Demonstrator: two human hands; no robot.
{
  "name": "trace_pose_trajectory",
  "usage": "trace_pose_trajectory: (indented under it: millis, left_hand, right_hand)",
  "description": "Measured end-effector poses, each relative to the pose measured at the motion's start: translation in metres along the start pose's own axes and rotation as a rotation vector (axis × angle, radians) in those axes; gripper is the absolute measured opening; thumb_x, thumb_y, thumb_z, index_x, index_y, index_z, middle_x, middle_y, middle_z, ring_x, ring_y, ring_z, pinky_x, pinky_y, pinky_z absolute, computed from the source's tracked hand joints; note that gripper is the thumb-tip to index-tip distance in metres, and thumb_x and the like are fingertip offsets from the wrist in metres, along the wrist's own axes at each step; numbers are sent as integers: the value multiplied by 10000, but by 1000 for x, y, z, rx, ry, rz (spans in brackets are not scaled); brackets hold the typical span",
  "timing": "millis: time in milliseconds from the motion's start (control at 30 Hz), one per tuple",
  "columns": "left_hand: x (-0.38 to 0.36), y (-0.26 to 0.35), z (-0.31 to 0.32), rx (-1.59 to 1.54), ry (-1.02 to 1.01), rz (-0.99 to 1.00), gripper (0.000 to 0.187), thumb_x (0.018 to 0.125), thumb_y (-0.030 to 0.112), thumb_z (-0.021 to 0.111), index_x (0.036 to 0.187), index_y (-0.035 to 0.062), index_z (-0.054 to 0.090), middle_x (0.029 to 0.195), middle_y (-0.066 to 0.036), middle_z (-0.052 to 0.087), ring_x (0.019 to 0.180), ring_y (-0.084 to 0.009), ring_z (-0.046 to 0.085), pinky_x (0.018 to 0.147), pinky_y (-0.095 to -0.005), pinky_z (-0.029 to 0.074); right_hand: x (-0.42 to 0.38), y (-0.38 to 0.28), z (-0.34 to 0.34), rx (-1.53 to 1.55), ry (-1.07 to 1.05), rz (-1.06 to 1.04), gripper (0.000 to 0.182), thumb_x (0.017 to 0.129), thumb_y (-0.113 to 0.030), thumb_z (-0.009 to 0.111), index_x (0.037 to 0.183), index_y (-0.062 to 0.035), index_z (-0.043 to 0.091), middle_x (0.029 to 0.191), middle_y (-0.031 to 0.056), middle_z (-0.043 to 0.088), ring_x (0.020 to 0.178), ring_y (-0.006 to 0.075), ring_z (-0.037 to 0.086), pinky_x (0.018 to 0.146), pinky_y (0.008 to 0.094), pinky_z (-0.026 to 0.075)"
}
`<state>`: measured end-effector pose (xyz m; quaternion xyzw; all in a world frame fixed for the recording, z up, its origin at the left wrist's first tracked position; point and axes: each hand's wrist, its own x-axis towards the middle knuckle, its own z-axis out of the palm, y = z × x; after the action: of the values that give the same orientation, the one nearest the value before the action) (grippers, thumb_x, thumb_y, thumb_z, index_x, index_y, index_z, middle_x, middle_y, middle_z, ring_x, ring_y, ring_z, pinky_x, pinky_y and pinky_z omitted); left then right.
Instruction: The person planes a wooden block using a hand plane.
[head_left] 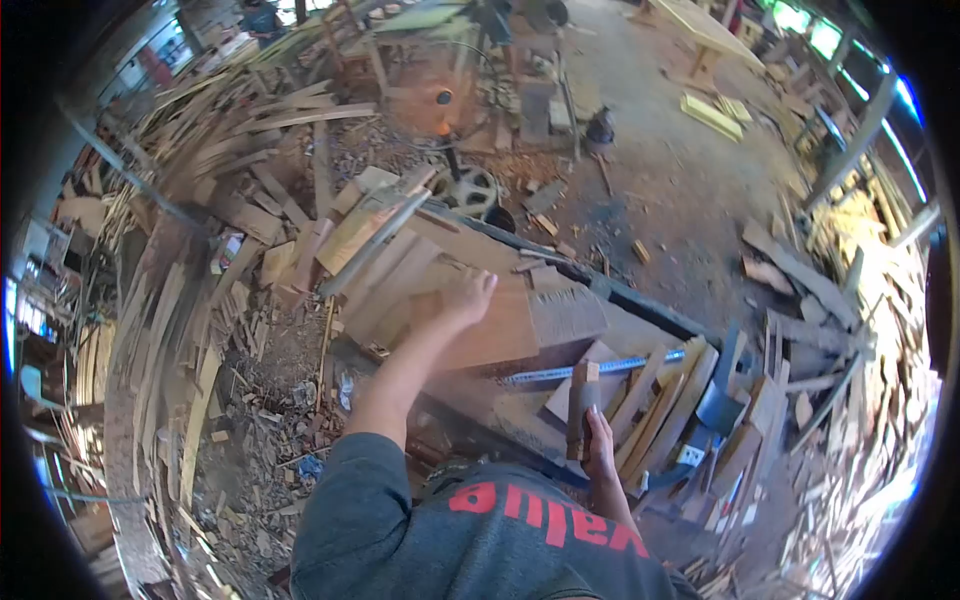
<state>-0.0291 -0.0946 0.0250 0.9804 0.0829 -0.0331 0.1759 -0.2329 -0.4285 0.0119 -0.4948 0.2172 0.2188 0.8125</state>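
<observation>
My left hand (468,300) is over a broad brown board (490,335) on the workbench, its fingers curled together; what they hold, if anything, is too small to make out. Lower right, my right hand (600,445) grips a short, thick wooden block (581,410) that stands nearly upright, its pale end up. Just behind the block, a blue-white ruler (560,374) lies across the bench. A dark grained piece of wood (567,316) rests at the right end of the board.
Long wood pieces (660,410) lean at the bench's right side, beside a dark curved object (718,408). More boards (365,235) lie at its far left. Scrap wood (270,400) litters the floor. A person (262,22) is at the far upper left.
</observation>
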Motion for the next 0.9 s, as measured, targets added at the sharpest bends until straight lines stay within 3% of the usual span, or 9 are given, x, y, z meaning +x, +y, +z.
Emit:
trace_pose_trajectory:
  millis: [67,133,200,233,300,367,467,600,900]
  left_hand:
    - [5,4,19,-41,482,316,337,993,443,530,1014,147,689,948,-131,688,1001,-339,638,900,-556,458]
    - [6,46,-6,-97,324,482,140,929,248,620,977,139,693,933,-102,643,977,-309,610,869,-522,474]
    - [36,87,-13,-62,90,966,115,876,135,610,941,98,699,1020,-111,638,977,-302,611,862,-446,515]
    - [29,129,-38,-82,31,1182,164,885,163,605,992,91,707,1044,-131,660,1019,-319,624,868,-466,522]
    - [-4,228,-112,13,-281,1212,311,890,314,619,1082,85,707,1040,-174,687,1041,-382,650,820,-491,533]
    - [-17,318,-138,88,-328,1540,322,862,320,652,1075,83,704,991,-200,689,966,-383,668,789,-500,538]
    - [-73,439,-181,198,-329,1643,310,861,323,661,1053,86,714,981,-189,697,957,-366,673,782,-493,542]
    - [-122,493,-199,218,-329,1671,296,860,328,673,1025,89,728,968,-175,708,944,-344,680,773,-483,547]
    - [-137,422,-182,383,-332,1459,271,857,340,700,960,96,759,940,-142,732,916,-295,697,752,-460,559]
  right_hand:
    - [11,4,-3,-5,74,-67,374,1016,-396,585,1194,-68,597,944,38,627,794,154,627,659,316,505]
    - [15,4,-10,-1,76,-54,364,1013,-395,590,1171,-68,601,917,42,625,763,160,626,634,318,508]
    - [20,2,-14,-15,104,3,346,1014,-389,590,1126,-63,608,861,39,622,698,164,619,589,317,516]
    - [25,4,-18,12,74,-8,343,1019,-380,583,1128,-57,614,868,36,632,721,159,625,602,324,524]
    - [41,14,-34,62,62,-9,416,996,-439,584,1112,-40,605,842,103,668,700,239,662,606,367,551]
    - [44,12,-40,39,64,23,361,1028,-377,575,1162,-45,614,883,58,650,721,181,633,609,328,528]
    - [32,5,-36,64,71,20,376,1028,-382,575,1174,-37,606,888,63,648,762,185,639,642,335,535]
    - [25,5,-46,23,66,9,371,1021,-380,582,1186,-48,605,909,56,641,770,178,634,650,333,531]
    - [22,44,-101,-104,53,-207,366,1007,-375,597,1212,-72,603,955,40,623,786,161,621,667,329,524]
